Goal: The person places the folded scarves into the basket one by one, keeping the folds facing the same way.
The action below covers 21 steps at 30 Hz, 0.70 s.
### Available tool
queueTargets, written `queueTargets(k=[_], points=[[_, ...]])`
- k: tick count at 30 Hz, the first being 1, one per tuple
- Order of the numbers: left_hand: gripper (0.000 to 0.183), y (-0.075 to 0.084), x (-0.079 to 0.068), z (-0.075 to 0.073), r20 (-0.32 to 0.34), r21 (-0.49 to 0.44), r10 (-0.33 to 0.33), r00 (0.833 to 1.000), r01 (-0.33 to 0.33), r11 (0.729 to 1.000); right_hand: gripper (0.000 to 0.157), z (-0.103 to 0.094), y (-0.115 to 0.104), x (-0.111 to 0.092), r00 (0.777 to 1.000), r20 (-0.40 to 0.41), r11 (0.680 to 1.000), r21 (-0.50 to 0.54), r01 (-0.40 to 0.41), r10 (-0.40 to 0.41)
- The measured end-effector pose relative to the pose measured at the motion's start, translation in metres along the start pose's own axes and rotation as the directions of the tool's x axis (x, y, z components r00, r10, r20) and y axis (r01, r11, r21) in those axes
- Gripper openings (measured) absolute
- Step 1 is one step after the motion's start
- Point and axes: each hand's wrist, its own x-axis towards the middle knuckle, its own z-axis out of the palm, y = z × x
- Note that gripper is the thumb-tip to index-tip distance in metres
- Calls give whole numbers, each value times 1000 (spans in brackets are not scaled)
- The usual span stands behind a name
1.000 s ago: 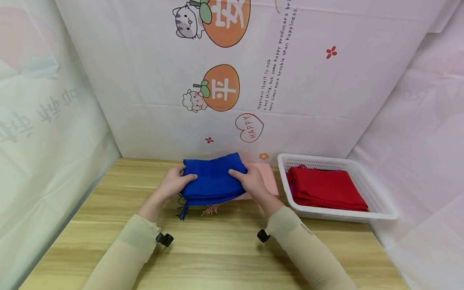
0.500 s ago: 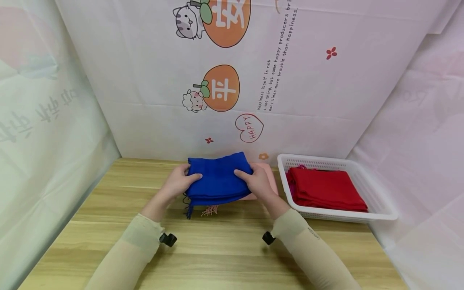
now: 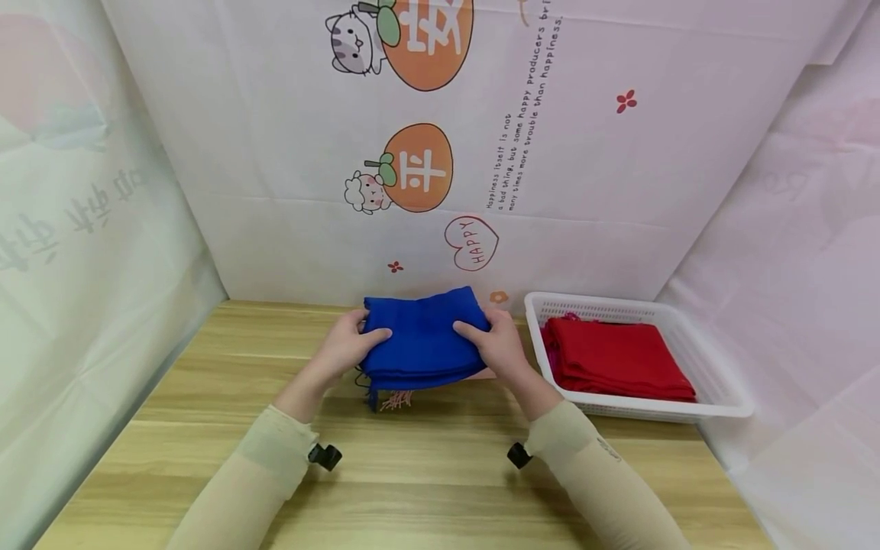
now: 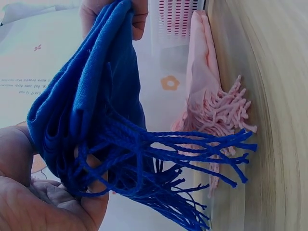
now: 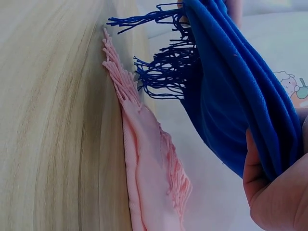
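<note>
Grip of the left hand (image 3: 342, 341) is clasped on the left end of the blue cloth (image 3: 422, 340): thumb across the top face, fingers tucked under. Right hand (image 3: 500, 344) has the opposite end the same way, thumb on top, fingers below. Both grasping, one cloth between them. It's folded in several layers and held up off the tabletop (image 3: 412, 496). Blue fringe (image 4: 137, 144) dangles loose at the left-hand end, strands aimed at the wood.

Right underneath: pink cloth (image 5: 149, 168), folded, lying on the tabletop. Mostly hidden behind the blue one from the head camera; wrist views show a gap between the two. Pink fringe (image 4: 216, 108) fans out beside it. Can't tell if blue strands touch pink ones.

Cream sleeves (image 3: 234, 481) on both arms, small black device (image 3: 325, 457) at the left cuff, matching one at the right.

Further out, to the right of the right hand: white basket (image 3: 732, 409) with perforated walls, on the tabletop. Red cloth (image 3: 622, 359) sits folded inside, magenta fabric (image 3: 548, 344) showing along its left edge.

Behind everything: white backdrop (image 3: 577, 191), printed with orange fruit, a cat, a sheep and a HAPPY heart.
</note>
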Motion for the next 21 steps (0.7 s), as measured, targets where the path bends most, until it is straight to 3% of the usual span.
queueTargets(k=[4,12,21], points=[[86,1,0,3,-2,1,8,1000,-8,1000,65,-4,-1,-3,998,11,997,50,-60,60],[84,10,-2,8,6,0,13,1000,-13,1000,77,-12,-5,-9,994,-20,994,15,-105,105],[84,18,-2,16,10,-7,24,1000,-24,1000,66,-22,-8,-13,993,-32,993,18,-115,116]])
